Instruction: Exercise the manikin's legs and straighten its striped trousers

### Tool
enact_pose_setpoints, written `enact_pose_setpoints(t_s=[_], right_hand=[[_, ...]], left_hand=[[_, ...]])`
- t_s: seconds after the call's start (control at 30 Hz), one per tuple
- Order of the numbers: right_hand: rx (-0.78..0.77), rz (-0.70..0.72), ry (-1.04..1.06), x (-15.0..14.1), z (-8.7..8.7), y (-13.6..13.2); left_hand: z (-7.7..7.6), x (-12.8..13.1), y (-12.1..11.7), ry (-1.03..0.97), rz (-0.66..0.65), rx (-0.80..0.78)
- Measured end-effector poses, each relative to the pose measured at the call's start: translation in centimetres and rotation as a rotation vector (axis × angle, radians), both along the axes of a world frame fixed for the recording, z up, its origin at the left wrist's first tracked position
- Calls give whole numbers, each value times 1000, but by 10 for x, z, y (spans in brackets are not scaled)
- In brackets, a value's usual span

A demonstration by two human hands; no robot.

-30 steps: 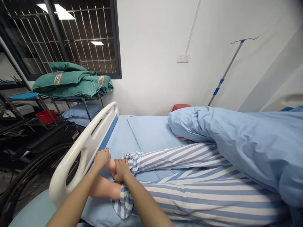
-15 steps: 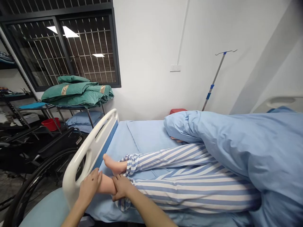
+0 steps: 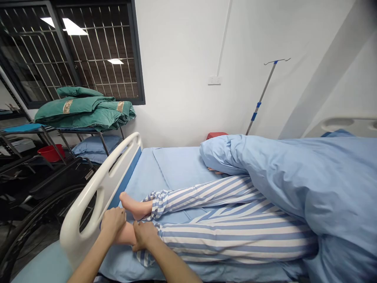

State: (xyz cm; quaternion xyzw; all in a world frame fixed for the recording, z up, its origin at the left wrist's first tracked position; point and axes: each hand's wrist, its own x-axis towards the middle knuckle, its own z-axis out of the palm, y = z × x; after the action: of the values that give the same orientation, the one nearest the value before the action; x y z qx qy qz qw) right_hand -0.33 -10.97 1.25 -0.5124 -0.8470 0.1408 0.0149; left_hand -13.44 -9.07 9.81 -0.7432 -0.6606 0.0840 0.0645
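Note:
A figure in blue-and-white striped trousers (image 3: 224, 239) lies on the bed, its legs toward the left. My left hand (image 3: 114, 221) is closed over the toe end of the near foot (image 3: 125, 234). At the ankle of the same leg, my right hand (image 3: 145, 234) is wrapped round from above, beside the trouser cuff. The sole and the undersides of both hands are hidden. Just beyond, the far foot (image 3: 135, 206) lies bare and smooth on the sheet (image 3: 173, 159), untouched. A light blue quilt (image 3: 282, 177) covers the upper body.
The white footboard (image 3: 98, 184) rises close to my left hand. Beyond it stands a black wheelchair (image 3: 50, 188). Green folded bedding (image 3: 85, 112) lies on a rack under the window. A drip stand (image 3: 262, 96) and a red object (image 3: 216, 135) are behind the bed.
The view has shifted, so the scene sits further left. My left hand's fingers have curled more over the near foot's toe end. My right hand keeps its hold at the ankle.

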Motion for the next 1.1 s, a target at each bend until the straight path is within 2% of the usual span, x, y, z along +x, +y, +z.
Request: enact_pose_setpoints(t_s=[0.13, 0.3, 0.37, 0.47, 0.57, 0.67, 0.8, 0.93, 1.1], right_hand=[[4, -4, 24, 0, 4, -1], [6, -10, 39, 0, 6, -4], [18, -19, 43, 0, 5, -6], [24, -20, 43, 1, 5, -8], [20, -16, 25, 0, 6, -9], [15, -10, 0, 0, 4, -7], [27, 3, -6, -1, 1, -5], [22, 3, 9, 0, 3, -4], [23, 19, 17, 0, 5, -4]], left_hand=[[1, -1, -5, -99, 145, 95], [-5, -5, -21, -337, 461, 240], [-10, -6, -31, -439, 534, 266], [-12, -9, -44, -406, 452, 315], [-6, -14, -49, -167, 294, 328], [3, -19, -41, 13, 136, 199], [11, -19, -21, 73, -10, 54], [13, -8, -9, 83, -56, -7], [10, 3, 4, 11, -4, -112]])
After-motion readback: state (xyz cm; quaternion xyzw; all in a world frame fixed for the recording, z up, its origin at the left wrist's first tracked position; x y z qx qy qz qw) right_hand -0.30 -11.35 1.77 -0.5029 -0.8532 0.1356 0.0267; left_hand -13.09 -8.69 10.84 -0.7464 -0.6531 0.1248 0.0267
